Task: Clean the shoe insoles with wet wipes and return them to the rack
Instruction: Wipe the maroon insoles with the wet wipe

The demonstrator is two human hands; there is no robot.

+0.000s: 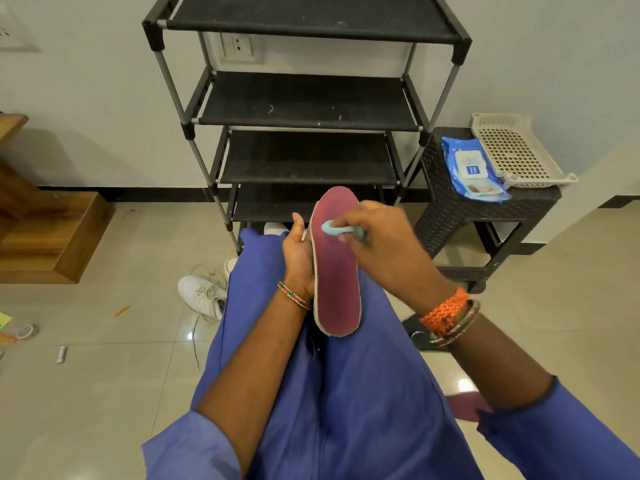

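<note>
Wiping underway: left hand (298, 258) grips the maroon insole (335, 265) over the lap, right hand (377, 242) fingers pinch a wet wipe (334, 228) against it (rack (308, 109) shelves bare, nothing returned yet).

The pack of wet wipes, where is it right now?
In the head view, the pack of wet wipes lies at the right on the dark woven stool, right of the shoe rack, its right edge under the beige plastic tray.
</note>
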